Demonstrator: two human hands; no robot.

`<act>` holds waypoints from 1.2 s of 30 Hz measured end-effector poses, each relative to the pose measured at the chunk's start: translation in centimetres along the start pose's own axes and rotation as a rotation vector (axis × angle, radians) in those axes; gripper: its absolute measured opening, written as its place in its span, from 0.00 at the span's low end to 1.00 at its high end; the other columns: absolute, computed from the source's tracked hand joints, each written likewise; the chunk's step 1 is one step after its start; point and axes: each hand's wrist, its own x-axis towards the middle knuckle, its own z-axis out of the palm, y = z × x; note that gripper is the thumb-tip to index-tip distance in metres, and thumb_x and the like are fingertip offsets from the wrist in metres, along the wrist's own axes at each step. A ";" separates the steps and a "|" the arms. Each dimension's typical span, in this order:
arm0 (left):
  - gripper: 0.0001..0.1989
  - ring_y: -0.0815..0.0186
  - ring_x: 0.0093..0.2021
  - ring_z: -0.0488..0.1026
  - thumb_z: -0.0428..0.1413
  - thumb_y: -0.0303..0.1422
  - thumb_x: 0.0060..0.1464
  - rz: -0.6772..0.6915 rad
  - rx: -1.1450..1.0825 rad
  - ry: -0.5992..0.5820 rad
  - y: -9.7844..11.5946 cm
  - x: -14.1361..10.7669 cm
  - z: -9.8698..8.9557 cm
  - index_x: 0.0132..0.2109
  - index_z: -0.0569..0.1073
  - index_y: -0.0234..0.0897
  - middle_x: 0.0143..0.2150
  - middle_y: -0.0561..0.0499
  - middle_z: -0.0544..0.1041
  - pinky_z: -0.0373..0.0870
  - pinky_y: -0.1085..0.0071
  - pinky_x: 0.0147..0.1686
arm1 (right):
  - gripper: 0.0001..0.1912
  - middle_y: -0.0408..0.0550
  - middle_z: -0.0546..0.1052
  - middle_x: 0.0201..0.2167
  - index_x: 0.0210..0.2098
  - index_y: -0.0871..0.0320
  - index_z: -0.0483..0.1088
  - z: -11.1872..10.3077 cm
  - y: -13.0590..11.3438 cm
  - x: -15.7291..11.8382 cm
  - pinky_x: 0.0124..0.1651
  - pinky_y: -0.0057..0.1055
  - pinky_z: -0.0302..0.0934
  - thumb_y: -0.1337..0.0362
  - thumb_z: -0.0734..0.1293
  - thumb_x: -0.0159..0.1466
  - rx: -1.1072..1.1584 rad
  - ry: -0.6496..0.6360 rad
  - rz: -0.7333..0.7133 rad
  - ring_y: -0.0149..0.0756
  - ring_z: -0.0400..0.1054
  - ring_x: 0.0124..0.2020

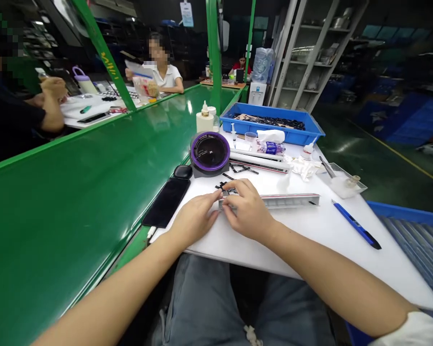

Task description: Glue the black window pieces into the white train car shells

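Observation:
A long pale channel-shaped piece (292, 200) with a thin red stripe lies across the white tabletop, its hollow side towards me. My right hand (247, 209) is closed around its left end, with the thumb and index finger bent over it. My left hand (198, 216) meets it there, index finger and thumb drawn together at the tip of the piece. Whatever is between those left fingertips is too small to make out. Just beyond the fingers lie small black parts (222, 185). Two similar long white pieces (263, 162) rest farther back.
A purple-rimmed round black device (211, 151) stands behind my hands. Left of them are a phone (167, 202) and a green conveyor belt (94, 202). A blue bin (274, 137) of black parts sits at the back; a blue pen-shaped tool (357, 224) lies right. Co-workers sit across.

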 end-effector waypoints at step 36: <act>0.12 0.49 0.48 0.75 0.51 0.33 0.62 0.051 0.444 -0.339 2.8 3.2 -1.3 0.41 0.80 0.40 0.51 0.43 0.78 0.71 0.54 0.42 | 0.08 0.50 0.78 0.36 0.36 0.58 0.73 -9.7 13.4 -2.1 0.42 0.34 0.62 0.62 0.68 0.58 -0.012 -0.136 0.732 0.42 0.71 0.39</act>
